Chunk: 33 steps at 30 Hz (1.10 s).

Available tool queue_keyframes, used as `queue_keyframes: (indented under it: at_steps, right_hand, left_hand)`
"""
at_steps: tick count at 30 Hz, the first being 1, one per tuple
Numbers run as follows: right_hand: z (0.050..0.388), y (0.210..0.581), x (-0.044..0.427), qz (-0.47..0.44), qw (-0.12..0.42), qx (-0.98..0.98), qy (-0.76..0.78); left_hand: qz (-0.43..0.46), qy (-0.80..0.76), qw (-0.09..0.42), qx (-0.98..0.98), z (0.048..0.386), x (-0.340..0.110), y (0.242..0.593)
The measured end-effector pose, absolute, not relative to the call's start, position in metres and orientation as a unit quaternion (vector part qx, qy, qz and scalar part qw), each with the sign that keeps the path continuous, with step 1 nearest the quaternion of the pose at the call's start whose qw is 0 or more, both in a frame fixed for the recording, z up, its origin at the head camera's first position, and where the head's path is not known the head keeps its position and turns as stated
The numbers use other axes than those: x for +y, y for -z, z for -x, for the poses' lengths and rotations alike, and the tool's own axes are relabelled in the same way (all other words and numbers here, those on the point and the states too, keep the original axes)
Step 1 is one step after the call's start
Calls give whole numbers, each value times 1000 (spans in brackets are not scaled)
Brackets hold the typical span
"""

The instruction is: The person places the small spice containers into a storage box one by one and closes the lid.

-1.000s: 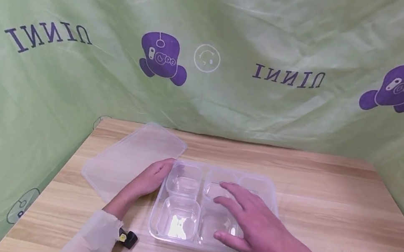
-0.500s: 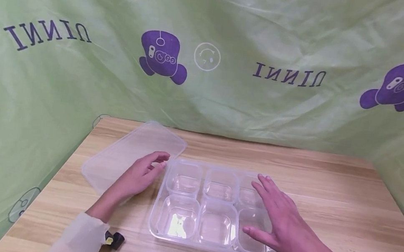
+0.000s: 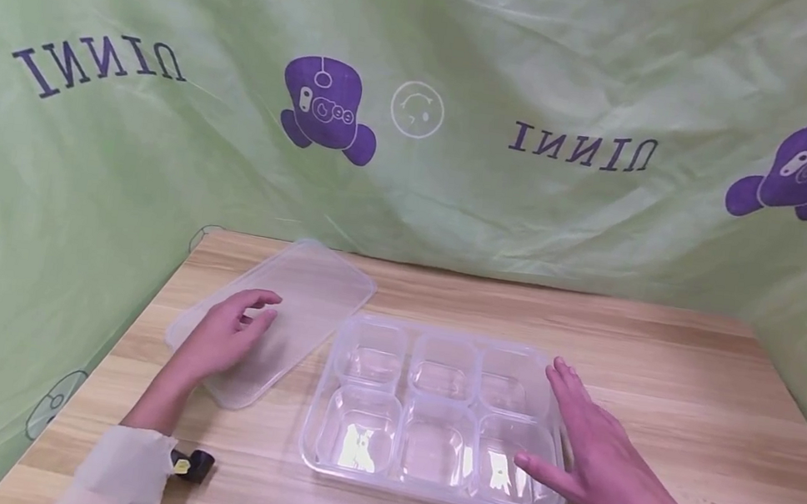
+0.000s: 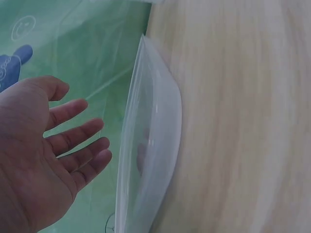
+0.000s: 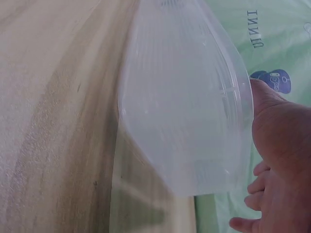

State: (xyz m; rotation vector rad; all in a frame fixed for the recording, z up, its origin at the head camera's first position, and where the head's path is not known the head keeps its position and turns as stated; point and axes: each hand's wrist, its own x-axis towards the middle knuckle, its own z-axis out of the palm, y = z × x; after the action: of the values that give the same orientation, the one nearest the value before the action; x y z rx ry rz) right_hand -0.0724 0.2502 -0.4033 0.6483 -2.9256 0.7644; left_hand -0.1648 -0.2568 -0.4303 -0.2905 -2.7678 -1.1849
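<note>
A clear plastic food container [image 3: 419, 498] lies on the table. Several small square boxes, such as the front left box [image 3: 362, 432], fill it in two rows, with nothing visible inside them. To its left lies a translucent flat lid [image 3: 323, 293]. My left hand [image 3: 222, 339] hovers above this lid with relaxed fingers, holding nothing; the left wrist view has the hand [image 4: 43, 150] apart from the lid [image 4: 163, 111]. At the container's right end, my right hand [image 3: 597, 457] has straight fingers and the thumb over the near right corner. Whether it touches the rim is unclear.
The wooden table [image 3: 697, 389] extends right of the container. A green printed cloth [image 3: 455, 199] hangs behind the table and along both sides. A small black device [image 3: 196, 466] is strapped at the left sleeve [image 3: 119, 473].
My left hand has left the container's left edge and moved left over the lid. My right hand has moved right, from above the middle boxes to the container's right end.
</note>
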Motion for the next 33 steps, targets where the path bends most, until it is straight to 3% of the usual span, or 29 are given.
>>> queue_keyframes:
  at_steps: [15, 24, 33]
  right_hand:
    - [70, 404, 253, -218, -4, -944, -247]
    - [67, 404, 259, -223, -30, -940, -257]
    - [63, 404, 266, -238, -31, -940, -242]
  left_hand:
    - [76, 335, 57, -937, 162, -297, 429]
    - [51, 280, 90, -954, 159, -304, 433]
    - [12, 258, 52, -965, 160, -307, 432]
